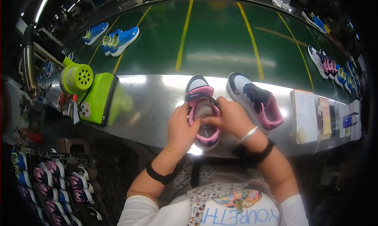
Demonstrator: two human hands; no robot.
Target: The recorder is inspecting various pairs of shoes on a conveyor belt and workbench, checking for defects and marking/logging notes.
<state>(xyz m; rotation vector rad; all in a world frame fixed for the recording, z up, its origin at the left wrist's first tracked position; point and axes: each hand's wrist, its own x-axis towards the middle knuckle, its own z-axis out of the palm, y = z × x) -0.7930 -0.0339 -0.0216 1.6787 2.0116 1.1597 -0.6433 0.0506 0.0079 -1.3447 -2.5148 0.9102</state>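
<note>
A navy, white and pink sneaker [198,84] lies on the metal ledge with its toe pointing away from me and its tongue tipped forward. My left hand [182,125] grips its left side, and my right hand [234,117] grips its right side. Both thumbs reach into the opening, over the grey insole [203,111]. Part of the shoe's sides is hidden by my fingers. Just right of my right hand stands a matching sneaker [254,98], its strap closed and its pink lining showing at the heel.
Beyond the metal ledge [145,96] runs a green conveyor belt [216,37] with yellow lines, carrying blue sneakers [122,41] at left and more shoes [323,62] at right. A lime-green machine [98,100] stands left, a notepad [305,112] right. Racked shoes [49,180] fill the lower left.
</note>
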